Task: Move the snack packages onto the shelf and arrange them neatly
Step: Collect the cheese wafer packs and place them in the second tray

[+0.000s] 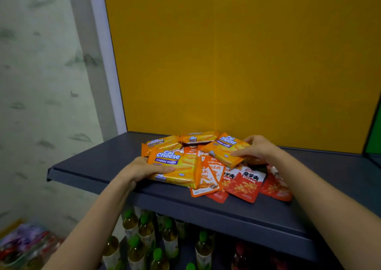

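Four Cal Cheese wafer packs (175,164) lay in a pile on the one dark shelf (92,166). Among them showed at least two orange sachets (208,179) and three red pouches (247,184); the pile hid whether there were more. Below stood green-capped bottles (171,238), eight or so, too dim to count exactly. Two hands were in view: the left hand (144,171) and the right hand (255,148).

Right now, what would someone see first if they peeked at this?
A messy heap of orange Cal Cheese packs and red pouches on the dark shelf, before a big yellow panel. The left hand grips the front pack; the right hand grips a rear pack. Below stand green-capped bottles.
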Motion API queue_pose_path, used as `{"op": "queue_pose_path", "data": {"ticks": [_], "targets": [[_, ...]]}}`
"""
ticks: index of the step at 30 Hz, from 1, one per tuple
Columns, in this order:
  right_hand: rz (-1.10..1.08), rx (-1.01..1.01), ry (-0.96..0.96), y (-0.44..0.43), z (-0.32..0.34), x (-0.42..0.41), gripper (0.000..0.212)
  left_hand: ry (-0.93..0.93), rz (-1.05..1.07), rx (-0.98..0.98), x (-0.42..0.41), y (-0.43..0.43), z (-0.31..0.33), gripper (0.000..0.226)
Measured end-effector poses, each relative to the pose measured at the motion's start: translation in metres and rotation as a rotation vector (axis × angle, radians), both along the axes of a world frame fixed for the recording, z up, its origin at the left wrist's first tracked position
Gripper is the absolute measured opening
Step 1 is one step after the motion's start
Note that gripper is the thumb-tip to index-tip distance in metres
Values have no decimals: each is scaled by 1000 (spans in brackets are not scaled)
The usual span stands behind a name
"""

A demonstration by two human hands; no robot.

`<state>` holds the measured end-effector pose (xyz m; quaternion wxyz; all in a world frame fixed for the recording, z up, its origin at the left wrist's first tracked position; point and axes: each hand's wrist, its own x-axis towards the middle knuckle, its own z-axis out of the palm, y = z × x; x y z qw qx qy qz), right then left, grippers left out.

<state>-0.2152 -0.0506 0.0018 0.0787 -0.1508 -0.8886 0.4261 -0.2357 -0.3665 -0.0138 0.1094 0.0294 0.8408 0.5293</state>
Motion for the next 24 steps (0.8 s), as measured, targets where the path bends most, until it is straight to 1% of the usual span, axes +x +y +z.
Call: {"op": "queue_pose_path", "data": {"ticks": [2,3,6,7,9,12,13,15,16,18,21,24], "targets": [[-58,-87,42,-1,3,5,58,-4,-21,78,1,-4,0,61],[-93,-143,67,-2,4,8,57,-7,-27,105,1,-5,-1,58],[-193,-399,146,-8,5,17,56,2,-35,172,-2,-11,-3,32],[-224,-472,161,-10,6,20,53,7,-46,203,-2,-12,-4,29],[-278,-553,183,-14,6,25,44,11,-69,275,-2,-14,-4,27],[-316,-623,229,-15,6,32,26,48,-54,365,-1,-13,0,22],[-334,-648,248,-13,7,36,23,63,-48,389,0,-12,2,20],[-358,-687,303,-6,9,46,31,109,-49,432,1,-4,9,17],[-355,-711,331,-1,10,52,30,131,-55,453,1,3,13,17],[-353,-753,374,12,13,66,12,166,-73,507,3,22,22,18],[-384,-750,450,40,17,92,18,201,-130,522,9,64,30,24],[-406,-750,478,76,22,130,14,167,-194,539,19,116,30,15]]}}
